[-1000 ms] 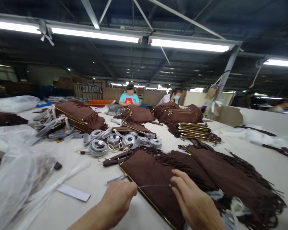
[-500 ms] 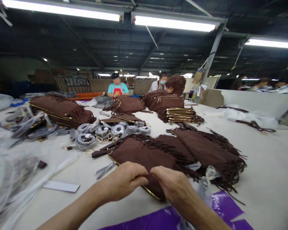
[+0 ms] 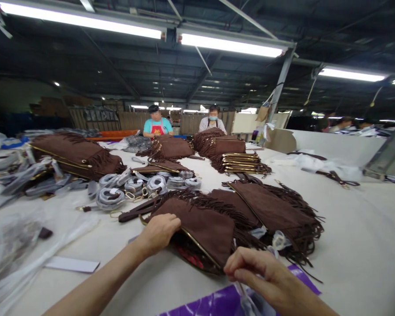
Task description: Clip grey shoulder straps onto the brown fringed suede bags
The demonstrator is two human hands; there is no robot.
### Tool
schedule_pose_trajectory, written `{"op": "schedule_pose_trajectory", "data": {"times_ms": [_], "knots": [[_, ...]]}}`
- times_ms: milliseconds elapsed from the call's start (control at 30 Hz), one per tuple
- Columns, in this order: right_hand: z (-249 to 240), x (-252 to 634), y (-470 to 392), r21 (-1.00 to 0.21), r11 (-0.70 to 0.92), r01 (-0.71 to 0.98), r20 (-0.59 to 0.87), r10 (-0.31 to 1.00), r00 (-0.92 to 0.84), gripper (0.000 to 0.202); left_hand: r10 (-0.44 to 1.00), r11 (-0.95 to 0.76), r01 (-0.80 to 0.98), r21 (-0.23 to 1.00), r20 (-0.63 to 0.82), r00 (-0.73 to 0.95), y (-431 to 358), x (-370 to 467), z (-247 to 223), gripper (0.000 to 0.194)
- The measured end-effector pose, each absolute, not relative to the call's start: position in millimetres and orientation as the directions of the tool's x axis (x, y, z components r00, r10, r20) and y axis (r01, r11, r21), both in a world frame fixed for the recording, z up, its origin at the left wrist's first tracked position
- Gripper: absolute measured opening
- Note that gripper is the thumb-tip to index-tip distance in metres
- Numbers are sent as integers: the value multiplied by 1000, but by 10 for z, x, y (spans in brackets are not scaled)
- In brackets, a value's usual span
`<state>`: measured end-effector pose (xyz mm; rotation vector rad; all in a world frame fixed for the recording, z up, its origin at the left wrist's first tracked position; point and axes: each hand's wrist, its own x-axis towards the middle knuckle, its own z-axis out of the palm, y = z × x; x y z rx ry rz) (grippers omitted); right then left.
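A dark brown fringed bag [image 3: 204, 224] lies in front of me, its gold zipper [image 3: 200, 245] open and a dark lining with a red patch showing inside. My left hand [image 3: 163, 230] is closed on the bag's edge at the left part of the opening. At the right end of the zipper, my right hand [image 3: 250, 267] has its fingers pinched at the bag's corner; the exact part between them is hidden. Clear plastic [image 3: 246, 300] shows just below the right hand. Another fringed bag [image 3: 266, 204] rests against the first one on the right.
Coiled straps in grey wrap [image 3: 110, 198] lie beyond the bag on the left. Stacked bags [image 3: 240, 162] stand farther back. A purple sheet [image 3: 200, 303] is at the near edge, a white card [image 3: 72, 264] on the left. Two people [image 3: 158, 125] sit across the table.
My hands have moved apart, the left one leftward and the right one slightly right and down. The bag's mouth now gapes open. The view has shifted slightly.
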<state>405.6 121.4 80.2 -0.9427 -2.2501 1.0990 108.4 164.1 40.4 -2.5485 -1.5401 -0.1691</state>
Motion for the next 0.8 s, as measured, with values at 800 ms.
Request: {"op": "schedule_pose_trajectory", "data": {"times_ms": [800], "knots": [[614,3930,1501,-941,261,216,73,778,-624,36,860,-510,844,168,120,496,1480,1967,265,28]]}}
